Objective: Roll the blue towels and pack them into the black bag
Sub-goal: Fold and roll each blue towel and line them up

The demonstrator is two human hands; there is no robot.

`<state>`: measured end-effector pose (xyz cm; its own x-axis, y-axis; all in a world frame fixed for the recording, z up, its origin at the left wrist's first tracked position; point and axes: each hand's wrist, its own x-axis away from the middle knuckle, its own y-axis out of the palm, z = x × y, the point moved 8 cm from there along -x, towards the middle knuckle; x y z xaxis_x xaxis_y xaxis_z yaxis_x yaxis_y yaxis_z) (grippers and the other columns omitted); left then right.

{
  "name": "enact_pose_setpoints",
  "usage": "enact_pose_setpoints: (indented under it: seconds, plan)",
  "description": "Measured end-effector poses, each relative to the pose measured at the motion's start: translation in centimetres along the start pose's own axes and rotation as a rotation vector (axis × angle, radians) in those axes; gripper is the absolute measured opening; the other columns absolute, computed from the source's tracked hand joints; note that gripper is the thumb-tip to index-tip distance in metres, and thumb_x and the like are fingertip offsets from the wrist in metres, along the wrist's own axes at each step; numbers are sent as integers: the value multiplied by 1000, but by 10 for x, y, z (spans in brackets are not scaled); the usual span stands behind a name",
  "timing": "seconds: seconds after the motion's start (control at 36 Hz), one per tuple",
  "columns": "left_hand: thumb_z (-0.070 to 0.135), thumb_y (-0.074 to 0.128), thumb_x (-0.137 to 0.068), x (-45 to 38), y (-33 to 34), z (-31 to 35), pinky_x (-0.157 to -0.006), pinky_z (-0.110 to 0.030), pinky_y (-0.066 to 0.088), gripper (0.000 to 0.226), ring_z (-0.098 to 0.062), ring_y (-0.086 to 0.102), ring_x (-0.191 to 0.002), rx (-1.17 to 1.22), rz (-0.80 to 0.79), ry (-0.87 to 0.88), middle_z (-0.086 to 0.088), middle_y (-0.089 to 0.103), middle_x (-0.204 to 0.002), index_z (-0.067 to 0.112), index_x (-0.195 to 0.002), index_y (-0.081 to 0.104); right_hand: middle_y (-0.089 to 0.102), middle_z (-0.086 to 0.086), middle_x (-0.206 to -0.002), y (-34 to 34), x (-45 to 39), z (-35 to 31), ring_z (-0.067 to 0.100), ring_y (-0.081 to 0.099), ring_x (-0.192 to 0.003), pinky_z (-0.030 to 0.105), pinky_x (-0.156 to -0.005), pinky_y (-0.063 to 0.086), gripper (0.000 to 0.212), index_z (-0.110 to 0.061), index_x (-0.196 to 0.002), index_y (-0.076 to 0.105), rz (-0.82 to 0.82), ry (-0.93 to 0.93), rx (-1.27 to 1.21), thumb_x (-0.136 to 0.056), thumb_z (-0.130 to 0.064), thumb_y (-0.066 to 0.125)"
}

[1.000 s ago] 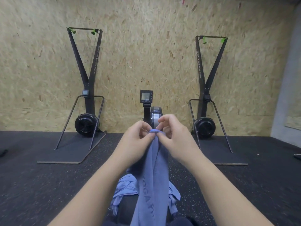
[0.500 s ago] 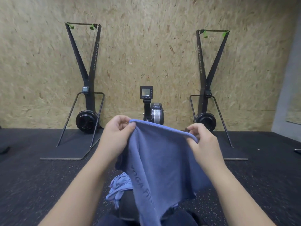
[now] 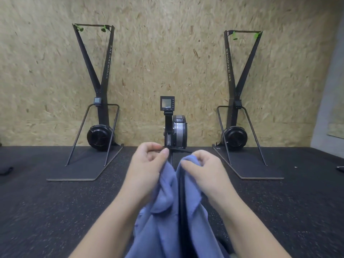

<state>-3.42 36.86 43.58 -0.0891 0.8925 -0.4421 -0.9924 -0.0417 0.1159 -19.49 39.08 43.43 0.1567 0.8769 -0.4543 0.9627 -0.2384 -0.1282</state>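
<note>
— Where is the towel right now?

— The soft blue cloth towel [image 3: 167, 226] hangs in front of the person, held up at its top edge by both hands and falling in two bunched folds toward the bottom of the frame. A dark gap runs between the two folds.

— How is each grip set?

— The left hand [image 3: 147, 168] has its fingers curled in and its thumb pressed against them, pinching the upper left part of the towel. The right hand [image 3: 206, 170] is curled the same way, with a corner of blue cloth bunched under its fingers. The two hands are near each other but apart.

— And the black bag?

— I cannot pick it out in this view. A small dark object [image 3: 5, 170] lies on the floor at the far left edge, too cut off to identify.

— What else is around?

— A black speckled rubber floor [image 3: 55, 211] below, and a pale chipboard wall [image 3: 167, 53] behind. Against that wall stand a left black ski machine [image 3: 100, 112] and a right black ski machine [image 3: 236, 112], each on a flat base plate. Between them sits a black rowing machine with a small monitor [image 3: 174, 125], directly beyond the hands.
</note>
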Motion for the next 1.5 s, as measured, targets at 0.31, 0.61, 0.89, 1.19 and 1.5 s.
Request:
enact_pose_setpoints:
  seconds: [0.31,0.61,0.89,1.19,1.5]
  plan:
    - [-15,38,-91,29,19,3,-68,-25,55,40,-16,69,-84,196,-243,-81,-7,74,-96,9,-99,68,65,-1,-65,-4,12,-12,9,56,-63,18,-57,46,11,-8,-76,65,26,-12,-286,-82,0,69]
    - [10,57,-76,34,27,18,-91,-27,48,35,-5,61,-109,-330,-256,364,22,62,-114,38,-93,68,74,6,-82,-12,20,-14,24,71,-79,38,-74,53,14,-16,-91,67,24,-65,-155,-94,-7,56]
    - [17,55,-87,35,16,28,-72,-13,44,15,-2,58,-82,-497,-70,516,17,56,-95,29,-79,54,71,-3,-96,-4,20,-12,4,66,-88,17,-80,51,26,-19,-97,65,-51,-63,-69,-96,0,48]
    - [24,69,-83,38,22,29,-67,-21,46,11,-5,59,-71,-514,-132,457,15,64,-76,26,-77,61,72,-2,-97,2,24,-13,7,68,-90,23,-82,54,28,-22,-99,65,-141,-37,-52,-97,-1,46]
    - [34,60,-82,39,19,34,-63,-12,37,6,-3,55,-73,-551,-89,516,14,60,-78,29,-79,57,70,-8,-109,7,26,-14,7,64,-105,39,-97,49,29,-23,-117,64,-209,-69,101,-98,-9,46]
